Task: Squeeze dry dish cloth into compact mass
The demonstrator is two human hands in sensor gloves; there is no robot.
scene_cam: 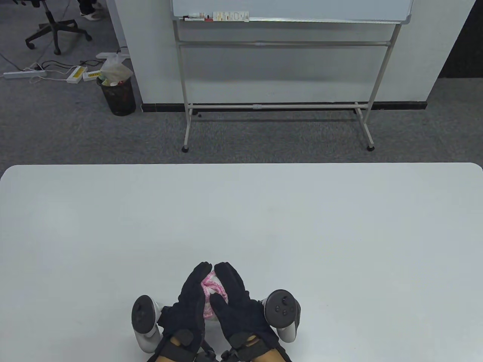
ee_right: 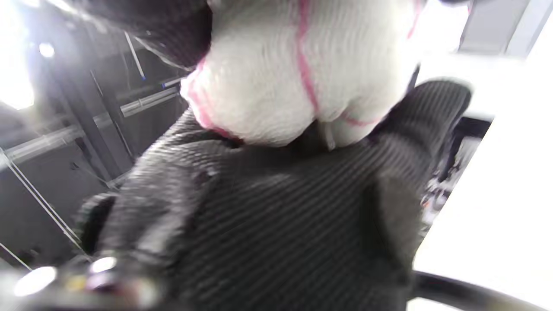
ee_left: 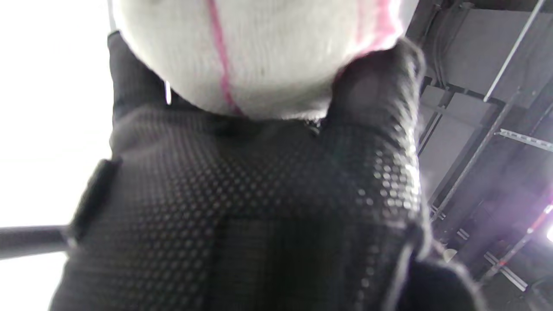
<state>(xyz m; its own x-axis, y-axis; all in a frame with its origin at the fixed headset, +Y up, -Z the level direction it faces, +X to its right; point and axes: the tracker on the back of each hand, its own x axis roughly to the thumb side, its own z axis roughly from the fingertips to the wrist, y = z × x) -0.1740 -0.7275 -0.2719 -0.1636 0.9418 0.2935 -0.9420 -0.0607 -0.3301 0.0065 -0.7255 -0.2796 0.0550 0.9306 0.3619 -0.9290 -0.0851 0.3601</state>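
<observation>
A white dish cloth with pink stripes is bunched into a ball between both gloved hands near the table's front edge. My left hand presses on its left side and my right hand wraps over its right side. Most of the cloth is hidden by the gloves in the table view. In the left wrist view the cloth bulges against the black palm. In the right wrist view the cloth sits tight in the right glove.
The white table spreads wide beyond the hands. A whiteboard on a stand is on the floor behind the table, and a black waste bin stands at the back left.
</observation>
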